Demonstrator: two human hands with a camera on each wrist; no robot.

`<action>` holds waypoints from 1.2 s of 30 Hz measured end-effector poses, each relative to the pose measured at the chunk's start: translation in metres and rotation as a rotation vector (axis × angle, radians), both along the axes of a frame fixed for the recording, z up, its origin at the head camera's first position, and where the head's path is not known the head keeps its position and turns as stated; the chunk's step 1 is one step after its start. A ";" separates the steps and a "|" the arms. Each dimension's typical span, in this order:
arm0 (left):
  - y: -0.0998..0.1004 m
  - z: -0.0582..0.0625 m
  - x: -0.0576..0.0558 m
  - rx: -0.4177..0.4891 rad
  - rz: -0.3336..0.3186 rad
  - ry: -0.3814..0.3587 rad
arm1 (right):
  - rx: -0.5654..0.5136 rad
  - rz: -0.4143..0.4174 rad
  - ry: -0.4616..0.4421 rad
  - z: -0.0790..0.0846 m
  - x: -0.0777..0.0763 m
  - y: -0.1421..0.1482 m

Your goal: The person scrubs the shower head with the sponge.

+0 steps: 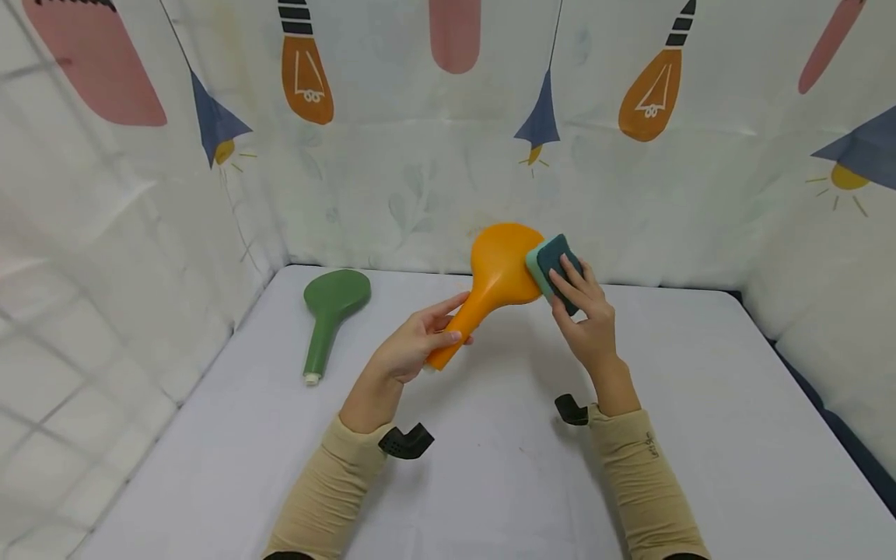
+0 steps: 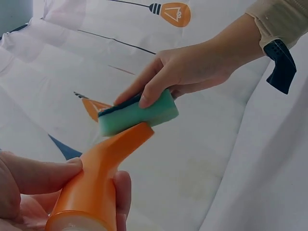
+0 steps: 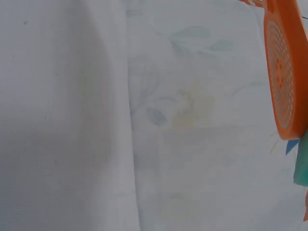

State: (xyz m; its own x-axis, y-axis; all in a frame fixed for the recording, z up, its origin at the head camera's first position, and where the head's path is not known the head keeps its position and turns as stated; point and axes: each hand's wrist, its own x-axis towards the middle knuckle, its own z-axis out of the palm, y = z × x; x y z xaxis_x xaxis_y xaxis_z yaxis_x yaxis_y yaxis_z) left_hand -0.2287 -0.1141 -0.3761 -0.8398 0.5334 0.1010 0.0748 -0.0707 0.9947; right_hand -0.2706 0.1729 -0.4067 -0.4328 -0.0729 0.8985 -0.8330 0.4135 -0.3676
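While left fingers [image 2: 123, 192] grip the orange shower head [image 1: 504, 264], right fingers [image 2: 154, 91] hold a sponge [image 2: 139, 115] seemingly touching it.

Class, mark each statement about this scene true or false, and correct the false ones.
1. The left hand grips the orange shower head by its handle. True.
2. The green shower head lies on the white table. True.
3. The right hand holds the green shower head. False: it holds a sponge.
4. The sponge's dark layer faces the orange shower head. False: its light-green layer does.
5. The orange shower head is held upside down flat on the table. False: it is held above it.
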 end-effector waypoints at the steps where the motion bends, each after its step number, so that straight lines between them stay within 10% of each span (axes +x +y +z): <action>1: 0.000 0.000 0.000 -0.005 0.002 0.001 | 0.008 -0.010 0.002 0.000 0.000 -0.002; 11: 0.008 -0.005 0.002 -0.064 0.002 0.004 | 0.335 -0.004 0.136 0.002 0.010 -0.029; 25: 0.016 -0.008 0.004 -0.137 -0.101 0.091 | 0.075 -0.173 -0.068 -0.001 -0.002 0.014; 36: 0.024 -0.007 0.010 -0.230 -0.072 0.172 | 0.314 -0.052 0.137 0.007 0.013 -0.027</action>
